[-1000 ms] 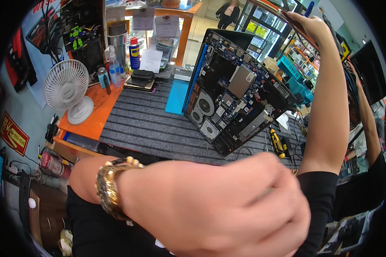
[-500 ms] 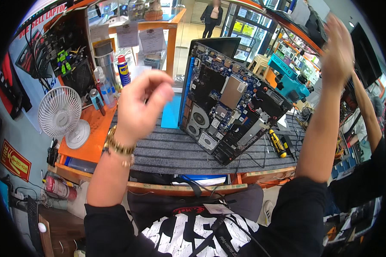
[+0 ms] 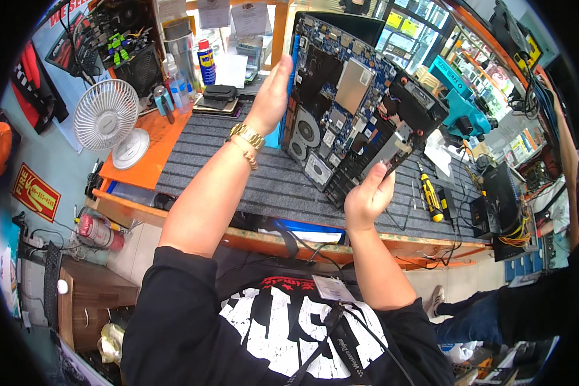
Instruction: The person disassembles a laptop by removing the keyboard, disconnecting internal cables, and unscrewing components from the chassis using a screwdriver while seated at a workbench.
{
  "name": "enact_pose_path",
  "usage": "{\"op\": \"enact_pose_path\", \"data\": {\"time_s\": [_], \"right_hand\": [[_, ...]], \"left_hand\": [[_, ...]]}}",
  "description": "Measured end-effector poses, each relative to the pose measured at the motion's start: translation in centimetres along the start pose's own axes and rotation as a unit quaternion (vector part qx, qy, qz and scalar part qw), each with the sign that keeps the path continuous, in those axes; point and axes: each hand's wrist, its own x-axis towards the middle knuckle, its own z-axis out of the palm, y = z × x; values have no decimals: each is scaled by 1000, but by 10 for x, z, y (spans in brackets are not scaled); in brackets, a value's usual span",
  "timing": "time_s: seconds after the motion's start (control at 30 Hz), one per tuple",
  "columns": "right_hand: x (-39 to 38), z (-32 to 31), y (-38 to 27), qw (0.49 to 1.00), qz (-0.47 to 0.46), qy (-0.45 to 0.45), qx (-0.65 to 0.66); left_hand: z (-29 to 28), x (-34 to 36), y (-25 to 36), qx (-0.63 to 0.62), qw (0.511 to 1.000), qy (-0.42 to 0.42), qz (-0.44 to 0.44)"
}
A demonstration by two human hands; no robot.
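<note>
An opened-up laptop stands on edge, tilted, on the striped grey bench mat, its blue circuit board, metal cover plate and round grey parts bared. Part of its dark screen shows behind the board. My left hand, with a gold watch at the wrist, is pressed to the laptop's left edge near a blue strip; its fingers go behind. At the lower right corner my right hand grips the black casing, thumb on the near face and fingers partly hidden.
Right of the laptop lie a yellow-black screwdriver and cables. A teal microscope stands behind them. On the left are a white fan, a blue spray can and a black wallet-like item. Another person's arm shows far right.
Both hands, raised and off the laptop before, have come onto it: the left at its left edge, the right down to its lower right corner. The view has also shifted.
</note>
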Motion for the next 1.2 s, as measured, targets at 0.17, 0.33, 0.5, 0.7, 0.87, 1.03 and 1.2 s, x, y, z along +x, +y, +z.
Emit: {"op": "enact_pose_path", "data": {"time_s": [0.17,0.33,0.5,0.7,0.87,1.03,1.2], "right_hand": [[17,11,-25,994,-48,41,-85],[60,-12,-57,987,-103,-26,-119],[134,-26,-103,971,-153,-126,-135],[173,-8,-162,886,-133,-389,-216],[168,28,-133,809,-248,-453,-280],[149,42,-111,778,-173,-495,-347],[137,56,-105,753,-189,-498,-386]], "left_hand": [[5,2,3,17,999,26,43],[27,-35,41,-61,995,5,78],[51,-79,67,-159,985,46,50],[76,-144,37,-321,936,132,-50],[82,-184,-1,-391,897,172,-116],[71,-208,-27,-401,884,180,-158],[45,-225,-26,-388,873,139,-261]]}}
